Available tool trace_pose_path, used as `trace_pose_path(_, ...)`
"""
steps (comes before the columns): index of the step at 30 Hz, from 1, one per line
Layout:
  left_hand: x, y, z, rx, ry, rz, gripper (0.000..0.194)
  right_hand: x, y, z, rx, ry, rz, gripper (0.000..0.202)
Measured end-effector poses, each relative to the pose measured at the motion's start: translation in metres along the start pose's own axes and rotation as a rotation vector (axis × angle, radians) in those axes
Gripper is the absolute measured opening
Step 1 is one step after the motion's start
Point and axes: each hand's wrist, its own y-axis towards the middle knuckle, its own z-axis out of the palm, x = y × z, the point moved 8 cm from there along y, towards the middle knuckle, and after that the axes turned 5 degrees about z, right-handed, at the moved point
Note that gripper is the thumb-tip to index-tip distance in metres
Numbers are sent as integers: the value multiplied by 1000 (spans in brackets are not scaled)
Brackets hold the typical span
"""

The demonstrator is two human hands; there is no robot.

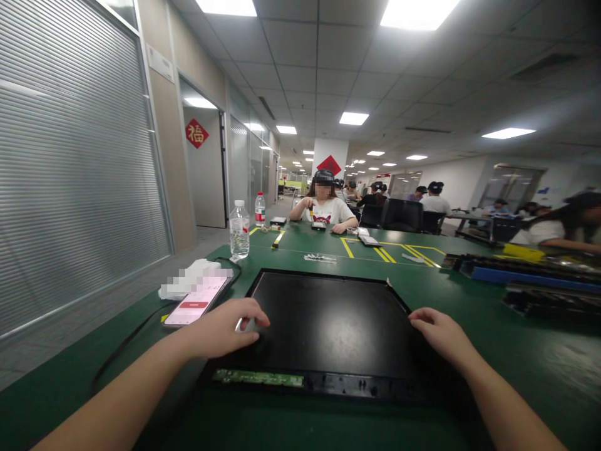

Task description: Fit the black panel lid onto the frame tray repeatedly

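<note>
A black flat display panel (323, 326) in a dark frame lies on the table before me. Along its near edge runs a narrow green circuit board (258, 378). Over the panel's left side is my left hand (235, 329), its fingers curved and the thumb apart from them, with nothing in between. At the opposite edge, my right hand (439, 332) has thumb and fingertips close together on the frame's rim. Whether the left fingertips touch the panel I cannot tell.
Left of the panel lie a phone (197, 300) with a lit screen, a white item (181, 282) and a black cable (126, 341). A water bottle (239, 232) stands behind them. Long dark parts (554, 294) lie at right. A person (328, 210) sits across the green table (154, 382).
</note>
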Motion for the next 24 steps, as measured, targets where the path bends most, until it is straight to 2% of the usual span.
trace_pose_path(1,11,0,-6,-85,46,-71,31,-2,1,-2,-17,-2,16,20)
trace_pose_path(4,39,-2,-16,-236,180,-207,42,-12,5,-5,-68,-68,84,32)
trace_pose_path(6,56,-4,-15,-242,240,-304,44,-20,8,-3,-62,-142,118,42)
trace_pose_path(8,67,-6,-13,-216,289,-391,42,-25,11,2,-22,-195,130,45)
trace_pose_path(12,66,-6,-9,-190,279,-426,32,-25,10,13,72,-157,110,27)
trace_pose_path(17,60,-3,-9,-212,155,-413,21,-19,5,8,47,-28,149,17)
trace_pose_path(22,67,-3,-3,-238,79,-474,24,-23,2,2,12,107,253,18)
trace_pose_path(24,67,-4,-1,-271,-48,-489,29,-27,2,2,27,191,298,18)
